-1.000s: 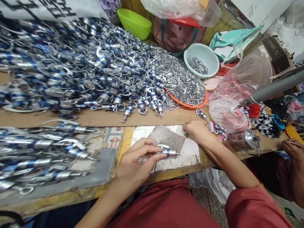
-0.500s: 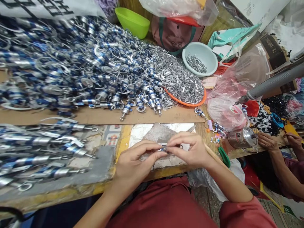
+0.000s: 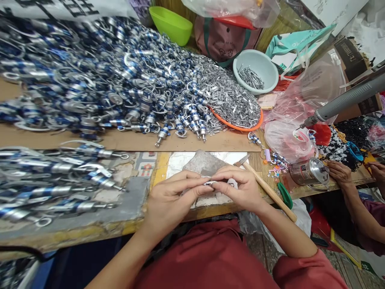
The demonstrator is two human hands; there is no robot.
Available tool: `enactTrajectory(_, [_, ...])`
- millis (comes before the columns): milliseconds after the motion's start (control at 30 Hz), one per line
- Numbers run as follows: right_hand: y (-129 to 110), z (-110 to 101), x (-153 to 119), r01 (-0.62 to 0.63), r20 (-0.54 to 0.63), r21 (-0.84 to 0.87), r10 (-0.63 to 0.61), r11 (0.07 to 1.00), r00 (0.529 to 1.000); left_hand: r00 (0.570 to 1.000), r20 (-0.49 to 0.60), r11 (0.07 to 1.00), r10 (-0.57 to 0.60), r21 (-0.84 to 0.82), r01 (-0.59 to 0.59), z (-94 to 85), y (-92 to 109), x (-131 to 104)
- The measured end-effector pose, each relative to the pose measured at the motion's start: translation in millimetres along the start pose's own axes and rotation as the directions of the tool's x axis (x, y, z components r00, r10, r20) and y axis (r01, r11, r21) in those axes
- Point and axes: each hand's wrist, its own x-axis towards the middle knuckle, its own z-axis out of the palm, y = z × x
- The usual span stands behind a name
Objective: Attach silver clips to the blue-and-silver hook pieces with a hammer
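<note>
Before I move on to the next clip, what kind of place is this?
Probably a small assembly workshop: a heap of blue-and-silver metal pieces, loose small metal parts, and a wooden-handled hammer.

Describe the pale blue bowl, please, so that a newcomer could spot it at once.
Find the wide heap of blue-and-silver parts. To its right, just past the small metal plates, sits the bowl. Unlike the green bowl, it holds metal pins.

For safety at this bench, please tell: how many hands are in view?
4: left hand and right hand at the centre, another hand beside the lidded can, and a cropped hand at the right edge.
</note>
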Motion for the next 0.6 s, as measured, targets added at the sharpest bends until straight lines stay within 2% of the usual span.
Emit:
enactTrajectory(67, [2, -2, -7, 0.183, 0.004, -0.187, -0.186, 0.965, 0.983, 0.998, 0.009, 0.997, -0.059, -0.042, 0.059, -2.1, 2, 1])
enactTrajectory(133, [5, -6, -12, 0.393, 0.079, -0.352, -0.392, 0.849, 0.917, 0.995, 0.017, 0.993, -0.099, -0.059, 0.100, -3.4, 5, 2])
enactTrajectory(167, [6, -8, -14, 0.473, 0.128, -0.402, -0.464, 0.784, 0.877, 0.994, 0.019, 0.993, -0.104, -0.053, 0.105, -3.8, 6, 3])
enactTrajectory(233, [5, -13, -15, 0.562, 0.217, -0.448, -0.525, 0.695, 0.823, 0.995, 0.033, 0.995, -0.096, -0.013, 0.097, -4.1, 8, 3])
enactTrajectory(333, [2, -19, -11, 0.583, 0.306, -0.453, -0.497, 0.674, 0.812, 0.998, 0.031, 0.996, -0.046, 0.078, 0.044, -4.9, 10, 3])
enactTrajectory(433, [1, -18, -9, 0.557, 0.268, -0.454, -0.490, 0.696, 0.830, 0.999, 0.024, 0.993, -0.025, 0.112, 0.022, -6.4, 11, 3])
enactTrajectory(500, [4, -15, -10, 0.505, 0.194, -0.445, -0.471, 0.739, 0.861, 0.995, 0.056, 0.995, -0.082, 0.056, 0.079, -7.0, 12, 3])
enactTrajectory(600, [7, -8, -14, 0.396, 0.111, -0.400, -0.385, 0.827, 0.916, 0.963, 0.104, 0.964, -0.249, -0.070, 0.256, -5.9, 14, 1])
